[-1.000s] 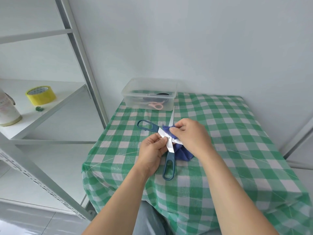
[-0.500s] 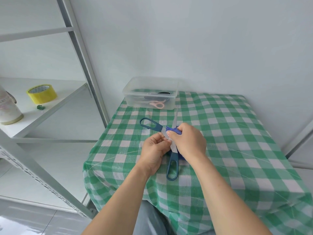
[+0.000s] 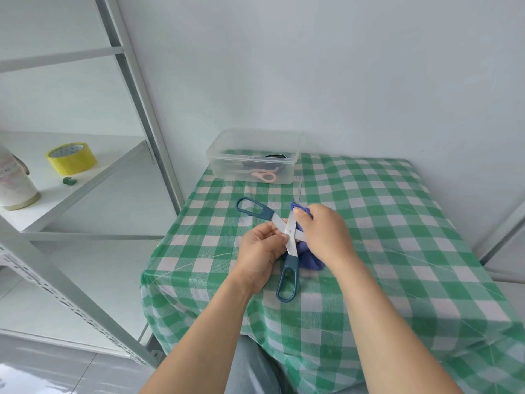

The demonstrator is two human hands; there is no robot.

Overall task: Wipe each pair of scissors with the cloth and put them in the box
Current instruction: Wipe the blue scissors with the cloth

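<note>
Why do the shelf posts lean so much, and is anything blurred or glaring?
Head view: the wide-angle lens tilts and bows the shelf frame; light is soft and even, shadows faint; glare shows only on the floor tiles; the scissors and cloth look sharp.

Only parts of one person show: two forearms, two hands and a strip of clothing. The left forearm (image 3: pixel 204 331) and the right forearm (image 3: pixel 383 322) are bare along their whole visible length, from the bottom edge up to the wrists. The left hand (image 3: pixel 260 251) and the right hand (image 3: pixel 326 231) are bare too. The right thumbnail (image 3: pixel 297 211) is short and plain. Between the forearms shows grey-blue fabric, apparently trousers (image 3: pixel 250 365).
</note>
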